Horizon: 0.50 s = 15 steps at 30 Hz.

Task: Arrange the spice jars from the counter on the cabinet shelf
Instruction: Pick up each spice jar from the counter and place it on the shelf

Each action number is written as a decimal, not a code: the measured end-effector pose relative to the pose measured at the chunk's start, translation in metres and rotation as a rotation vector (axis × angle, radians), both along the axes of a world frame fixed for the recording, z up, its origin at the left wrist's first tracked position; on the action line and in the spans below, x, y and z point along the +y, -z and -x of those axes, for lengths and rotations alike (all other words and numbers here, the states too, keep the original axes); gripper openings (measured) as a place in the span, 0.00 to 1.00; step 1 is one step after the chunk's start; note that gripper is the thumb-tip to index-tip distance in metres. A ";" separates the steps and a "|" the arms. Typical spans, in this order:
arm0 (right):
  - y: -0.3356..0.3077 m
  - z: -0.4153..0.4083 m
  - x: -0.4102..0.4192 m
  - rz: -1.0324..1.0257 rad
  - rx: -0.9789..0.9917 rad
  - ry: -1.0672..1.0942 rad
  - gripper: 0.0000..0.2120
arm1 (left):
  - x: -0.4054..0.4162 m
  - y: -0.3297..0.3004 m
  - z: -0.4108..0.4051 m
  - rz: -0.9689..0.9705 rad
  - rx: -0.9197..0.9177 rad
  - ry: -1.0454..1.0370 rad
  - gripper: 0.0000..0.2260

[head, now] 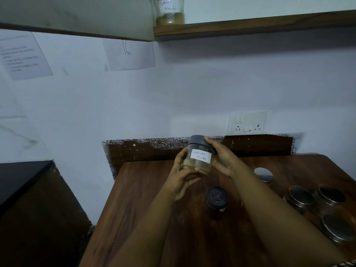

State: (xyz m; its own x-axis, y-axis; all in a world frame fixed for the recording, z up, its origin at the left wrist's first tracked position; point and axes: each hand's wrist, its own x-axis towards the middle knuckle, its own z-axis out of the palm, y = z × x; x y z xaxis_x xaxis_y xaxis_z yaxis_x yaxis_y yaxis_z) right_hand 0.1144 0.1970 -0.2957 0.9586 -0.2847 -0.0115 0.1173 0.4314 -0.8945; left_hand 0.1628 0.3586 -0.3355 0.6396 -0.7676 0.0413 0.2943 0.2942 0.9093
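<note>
I hold a clear jar with a dark lid and a white label reading "Coriander Powder" above the wooden counter. My left hand grips its lower left side and my right hand grips the lid and right side. A dark-lidded jar stands on the counter just below. Several steel-lidded jars stand at the right. On the wooden cabinet shelf at the top stands a jar labelled "Garam Masala".
An open cabinet door hangs at the upper left beside the shelf. A switch and socket plate is on the white wall behind the counter. Papers are stuck to the wall. A black surface lies at the left.
</note>
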 end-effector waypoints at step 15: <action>-0.047 0.020 -0.002 0.037 0.027 0.068 0.34 | -0.007 -0.039 0.011 0.041 -0.245 -0.134 0.34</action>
State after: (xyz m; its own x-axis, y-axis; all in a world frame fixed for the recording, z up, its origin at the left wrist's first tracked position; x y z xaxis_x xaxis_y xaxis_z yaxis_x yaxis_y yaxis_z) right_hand 0.0943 0.1949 -0.2482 0.9364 -0.3500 -0.0252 0.1212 0.3900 -0.9128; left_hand 0.1520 0.3513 -0.2961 0.7022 -0.6717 0.2362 0.0234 0.3533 0.9352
